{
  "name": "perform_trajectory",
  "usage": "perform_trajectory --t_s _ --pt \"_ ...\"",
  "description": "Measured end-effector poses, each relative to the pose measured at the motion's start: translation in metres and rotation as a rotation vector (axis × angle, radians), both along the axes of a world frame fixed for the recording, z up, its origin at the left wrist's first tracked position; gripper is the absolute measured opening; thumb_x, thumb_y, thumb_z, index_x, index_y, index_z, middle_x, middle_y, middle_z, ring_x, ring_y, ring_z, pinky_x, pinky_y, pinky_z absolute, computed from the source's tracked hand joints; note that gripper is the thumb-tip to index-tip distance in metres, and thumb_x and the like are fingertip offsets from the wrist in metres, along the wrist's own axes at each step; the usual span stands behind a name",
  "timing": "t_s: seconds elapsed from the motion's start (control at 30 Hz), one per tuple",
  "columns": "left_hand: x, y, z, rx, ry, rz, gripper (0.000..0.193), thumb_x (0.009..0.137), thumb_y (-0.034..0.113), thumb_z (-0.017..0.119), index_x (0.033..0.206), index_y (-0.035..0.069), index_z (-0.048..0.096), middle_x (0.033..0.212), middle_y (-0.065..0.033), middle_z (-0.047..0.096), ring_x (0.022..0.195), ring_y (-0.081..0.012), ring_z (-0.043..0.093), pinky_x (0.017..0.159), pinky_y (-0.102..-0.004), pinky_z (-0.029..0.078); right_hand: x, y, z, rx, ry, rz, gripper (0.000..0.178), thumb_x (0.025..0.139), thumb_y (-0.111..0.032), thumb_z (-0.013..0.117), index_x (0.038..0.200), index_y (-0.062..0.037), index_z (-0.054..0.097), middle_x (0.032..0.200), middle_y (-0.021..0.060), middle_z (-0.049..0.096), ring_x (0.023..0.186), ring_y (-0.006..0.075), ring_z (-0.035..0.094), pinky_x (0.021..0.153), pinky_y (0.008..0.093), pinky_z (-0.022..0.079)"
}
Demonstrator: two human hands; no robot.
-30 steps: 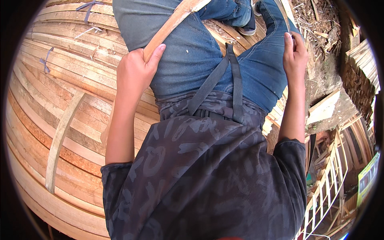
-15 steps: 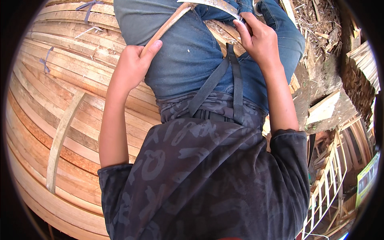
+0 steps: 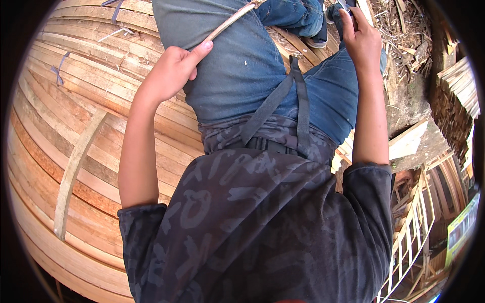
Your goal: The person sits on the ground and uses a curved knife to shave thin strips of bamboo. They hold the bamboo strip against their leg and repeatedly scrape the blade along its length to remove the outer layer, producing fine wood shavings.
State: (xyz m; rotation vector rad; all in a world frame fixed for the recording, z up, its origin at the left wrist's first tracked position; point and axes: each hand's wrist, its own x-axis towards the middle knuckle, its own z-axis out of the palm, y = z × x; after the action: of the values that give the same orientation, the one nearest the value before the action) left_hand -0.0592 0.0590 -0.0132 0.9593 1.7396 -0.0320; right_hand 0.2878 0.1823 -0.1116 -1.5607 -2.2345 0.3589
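Observation:
My left hand (image 3: 174, 70) is closed around the pale wooden handle (image 3: 232, 21) of a sickle, thumb lying along it. The handle slants up to the right over my left thigh, and its blade is out of sight past the upper edge. My right hand (image 3: 364, 43) is raised at the upper right, beyond my right knee. Its thumb and fingers pinch a narrow, light grey piece (image 3: 343, 4), mostly cut off by the upper edge, so its kind is unclear.
Long sawn timber strips (image 3: 101, 65) are stacked at the left, some tied with blue cord (image 3: 59, 70). A short curved batten (image 3: 76, 171) lies across them. At the right are wood chips (image 3: 404, 50), a pale offcut (image 3: 409, 141), a slatted wooden frame (image 3: 409, 242) and a stack of thin wood (image 3: 459, 83).
My right hand has moved up and to the right, away from the handle. The sickle's curved blade, visible before near my right fingers, has left view. The left hand has shifted slightly.

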Motion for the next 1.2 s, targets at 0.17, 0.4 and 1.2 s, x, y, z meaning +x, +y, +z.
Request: perform_trajectory --t_s 0.17,0.4,1.2 --pt "-0.001 0.005 0.006 -0.074 -0.079 0.087 0.074 0.092 0.067 0.049 0.053 0.003 0.051 0.045 0.0054 0.028 0.043 -0.0086 0.028 0.043 -0.0271 0.023 -0.032 -0.032 0.029 -0.232 0.237 -0.037 0.021 0.094 -0.025 0.066 0.099 -0.0050 0.065 0.063 0.0123 0.059 0.053 0.0241 0.058 0.053 0.0329 0.046" --pt "-0.008 0.009 0.004 -0.219 -0.102 0.135 0.079 0.089 0.073 0.047 0.057 0.001 0.056 0.043 0.0056 0.027 0.043 -0.0085 0.025 0.043 -0.0272 0.021 -0.070 -0.060 0.040 -0.278 0.320 0.014 0.022 0.094 -0.026 0.066 0.100 -0.0045 0.065 0.063 0.0152 0.060 0.058 0.0312 0.063 0.055 0.0358 0.049" --pt "-0.009 0.012 0.008 -0.239 -0.208 0.179 0.077 0.086 0.077 0.046 0.061 0.004 0.054 0.045 0.0075 0.025 0.040 -0.0062 0.023 0.041 -0.0240 0.022 -0.010 -0.010 0.025 -0.131 0.026 -0.137 0.028 0.095 -0.032 0.062 0.097 -0.0045 0.064 0.070 0.0182 0.064 0.068 0.0382 0.065 0.060 0.0430 0.050"
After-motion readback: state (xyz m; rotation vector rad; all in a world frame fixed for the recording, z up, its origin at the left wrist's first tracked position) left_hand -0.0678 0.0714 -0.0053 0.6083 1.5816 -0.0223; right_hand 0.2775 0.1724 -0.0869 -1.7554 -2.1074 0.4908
